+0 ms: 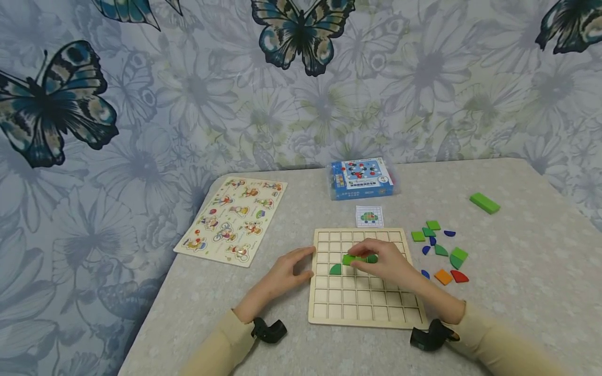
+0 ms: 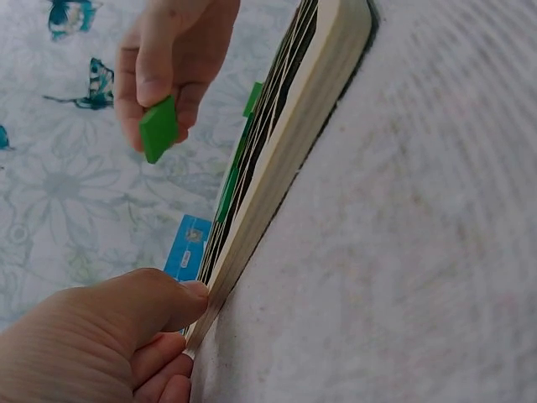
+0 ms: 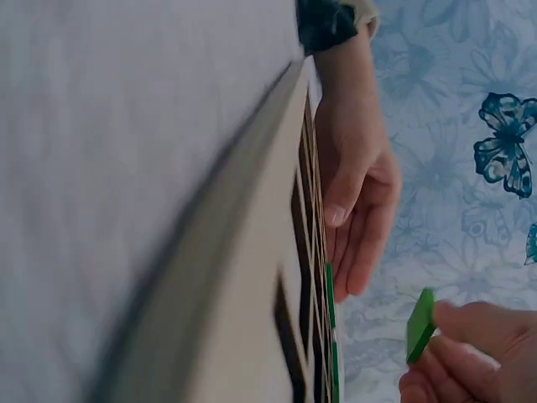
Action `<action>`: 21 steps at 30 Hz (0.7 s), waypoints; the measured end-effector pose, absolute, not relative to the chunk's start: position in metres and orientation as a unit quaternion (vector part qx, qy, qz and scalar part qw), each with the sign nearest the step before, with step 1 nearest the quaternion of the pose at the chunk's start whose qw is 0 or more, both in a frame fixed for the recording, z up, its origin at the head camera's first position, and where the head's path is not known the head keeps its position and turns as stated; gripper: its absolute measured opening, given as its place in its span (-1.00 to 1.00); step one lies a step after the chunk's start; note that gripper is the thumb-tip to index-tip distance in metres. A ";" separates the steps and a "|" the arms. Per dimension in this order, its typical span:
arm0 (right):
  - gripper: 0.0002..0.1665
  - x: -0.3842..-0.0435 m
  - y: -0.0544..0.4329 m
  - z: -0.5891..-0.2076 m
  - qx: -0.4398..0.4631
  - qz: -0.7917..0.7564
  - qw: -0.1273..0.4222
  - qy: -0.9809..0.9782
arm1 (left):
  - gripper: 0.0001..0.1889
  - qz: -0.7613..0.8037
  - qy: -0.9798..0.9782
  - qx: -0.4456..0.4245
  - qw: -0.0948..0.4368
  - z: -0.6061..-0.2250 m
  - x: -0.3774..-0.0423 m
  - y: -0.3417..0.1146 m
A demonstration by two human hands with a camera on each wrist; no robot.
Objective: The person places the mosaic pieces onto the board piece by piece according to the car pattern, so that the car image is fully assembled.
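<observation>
My right hand (image 1: 388, 263) is over the middle of the gridded wooden board (image 1: 367, 310), pinching a light green square tile (image 1: 347, 259) between thumb and fingers. The right wrist view shows this tile (image 3: 421, 326) tilted and held above the board. Dark green pieces lie on the grid: a quarter-circle (image 1: 335, 269) left of the held tile and a rounded one (image 1: 372, 258) partly hidden by the right hand. At the board's left edge my left hand (image 1: 282, 274) touches the rim with thumb and fingertips spread apart. Its thumb (image 2: 159, 298) rests against the wooden edge.
Several loose green, blue, orange and red pieces (image 1: 443, 277) lie right of the board. A small pattern card (image 1: 369, 216) sits behind it, then a blue box (image 1: 362, 180). A picture board (image 1: 235, 222) lies at left, a green block (image 1: 485, 203) at far right.
</observation>
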State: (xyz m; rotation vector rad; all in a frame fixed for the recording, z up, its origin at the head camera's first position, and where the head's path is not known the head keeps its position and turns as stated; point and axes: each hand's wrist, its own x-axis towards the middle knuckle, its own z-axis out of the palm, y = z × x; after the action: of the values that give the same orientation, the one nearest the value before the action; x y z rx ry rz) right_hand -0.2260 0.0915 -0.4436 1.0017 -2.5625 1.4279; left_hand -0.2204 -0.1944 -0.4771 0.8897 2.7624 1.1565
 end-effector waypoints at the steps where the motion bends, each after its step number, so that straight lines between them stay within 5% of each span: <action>1: -0.75 -0.226 0.090 -0.447 0.323 0.457 0.020 -0.828 | -0.40 0.370 0.884 0.284 0.009 -0.477 -0.220 -0.195; 21: -0.73 -0.227 0.087 -0.473 0.397 0.339 0.090 -0.848 | -0.40 0.368 0.885 0.284 0.008 -0.478 -0.220 -0.193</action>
State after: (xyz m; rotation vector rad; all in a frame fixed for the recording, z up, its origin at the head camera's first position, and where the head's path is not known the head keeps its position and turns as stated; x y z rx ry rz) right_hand -0.2273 0.0870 -0.4728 1.1790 -2.5227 1.0069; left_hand -0.2201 -0.1932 -0.4781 0.8882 2.7678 1.1513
